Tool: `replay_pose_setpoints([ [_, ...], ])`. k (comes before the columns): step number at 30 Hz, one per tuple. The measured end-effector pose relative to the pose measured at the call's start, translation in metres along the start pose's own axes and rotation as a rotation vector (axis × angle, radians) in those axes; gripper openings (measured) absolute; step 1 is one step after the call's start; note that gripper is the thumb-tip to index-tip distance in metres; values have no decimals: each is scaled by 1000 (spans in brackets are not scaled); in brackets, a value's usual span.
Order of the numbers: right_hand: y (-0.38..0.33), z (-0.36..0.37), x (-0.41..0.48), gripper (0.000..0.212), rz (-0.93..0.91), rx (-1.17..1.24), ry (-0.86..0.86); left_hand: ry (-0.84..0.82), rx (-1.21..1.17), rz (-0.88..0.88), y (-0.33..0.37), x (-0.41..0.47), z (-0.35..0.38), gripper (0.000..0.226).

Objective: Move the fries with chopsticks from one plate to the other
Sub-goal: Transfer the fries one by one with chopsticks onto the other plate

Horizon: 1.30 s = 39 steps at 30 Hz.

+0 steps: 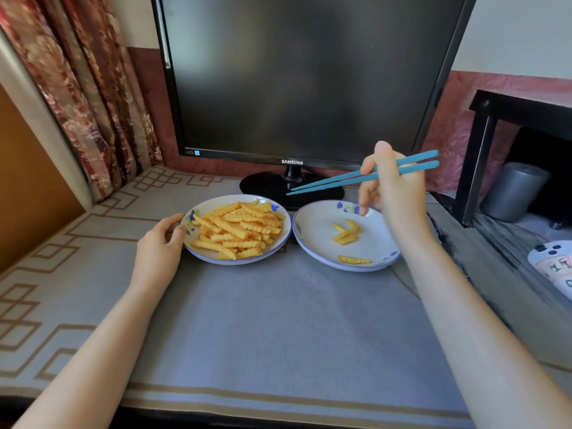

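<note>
**Chopsticks empty, between two plates**

Nearest on the table [278, 320] come the two forearms, and behind them the two plates stand side by side, almost touching, toward the far edge.

The left hand [159, 243] grips the left rim of the left plate [202, 254], fingers curled round it. Probably this keeps the plate from sliding while fries are picked. The pile of fries [238, 232] covers most of this plate. Most pieces lie with the long axis left to right or a little diagonal.

The right plate [318, 230] carries only a few fries [346, 235]. A small group lies near its middle, and one lies alone by the near rim, pointing left to right. So the task seems to be at its beginning.

The right hand [393, 187] is raised over the far side of the right plate. Its fingers are closed on the chopsticks [334, 179] near the middle of their length. Their long axis runs from upper right down to the left. The tips are close together, hold nothing, and point left, over the gap behind the plates, in front of the monitor [303, 82]. Likely they are on the way to the pile.
</note>
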State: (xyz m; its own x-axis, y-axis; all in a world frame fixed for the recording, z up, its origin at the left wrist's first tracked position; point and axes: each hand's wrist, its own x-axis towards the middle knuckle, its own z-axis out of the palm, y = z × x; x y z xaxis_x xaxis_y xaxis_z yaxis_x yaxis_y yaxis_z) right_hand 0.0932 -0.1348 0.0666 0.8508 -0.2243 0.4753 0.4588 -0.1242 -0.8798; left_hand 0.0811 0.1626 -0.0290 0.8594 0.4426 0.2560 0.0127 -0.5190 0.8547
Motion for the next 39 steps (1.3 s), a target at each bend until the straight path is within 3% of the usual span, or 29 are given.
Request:
replay_pose_setpoints([
  [11,15,-81,-8,38,78,-124,111,-7,7,3,-2,1,0,32],
  [19,14,-82,-13,38,119,-139,51,2,12,-4,-1,-1,0,33],
  [26,14,-76,-14,42,76,-108,185,3,17,-8,1,-1,0,33],
  [31,6,-58,-22,42,41,38,265,-5,14,-6,-1,0,0,33],
  [39,3,-23,-33,43,-33,125,175,2,18,7,-1,0,1,32],
])
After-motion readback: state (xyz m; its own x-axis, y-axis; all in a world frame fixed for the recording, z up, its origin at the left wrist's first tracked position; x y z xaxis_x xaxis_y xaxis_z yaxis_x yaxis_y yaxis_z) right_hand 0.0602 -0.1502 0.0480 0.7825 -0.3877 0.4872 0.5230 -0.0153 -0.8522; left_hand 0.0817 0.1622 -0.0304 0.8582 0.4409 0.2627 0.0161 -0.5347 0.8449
